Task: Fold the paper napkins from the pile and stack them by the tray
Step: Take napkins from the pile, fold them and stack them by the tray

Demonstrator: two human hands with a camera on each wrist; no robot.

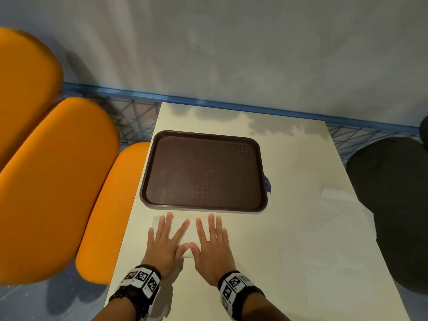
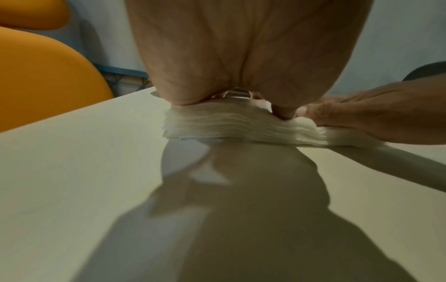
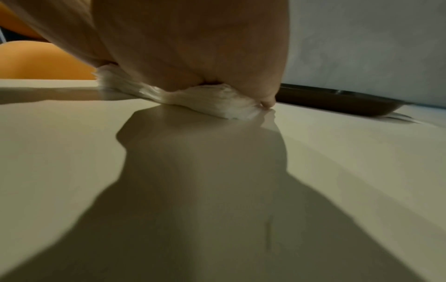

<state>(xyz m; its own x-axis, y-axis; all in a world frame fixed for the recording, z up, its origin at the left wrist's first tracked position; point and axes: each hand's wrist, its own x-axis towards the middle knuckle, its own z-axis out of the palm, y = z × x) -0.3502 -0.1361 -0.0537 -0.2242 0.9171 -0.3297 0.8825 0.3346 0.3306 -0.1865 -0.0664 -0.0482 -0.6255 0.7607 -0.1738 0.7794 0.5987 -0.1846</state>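
Grip: left hand and right hand flat, fingers spread, pressing napkin stack — soft, light, springy; take single sheets by an edge.

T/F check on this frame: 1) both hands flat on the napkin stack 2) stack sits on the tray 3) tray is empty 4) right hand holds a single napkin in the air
1) Both hands press flat on the napkin stack: true. The left hand and right hand lie spread on the napkin stack.
2) False. It lies on the table, just in front of the tray.
3) True, nothing shows inside it.
4) False. It rests palm-down on the stack.
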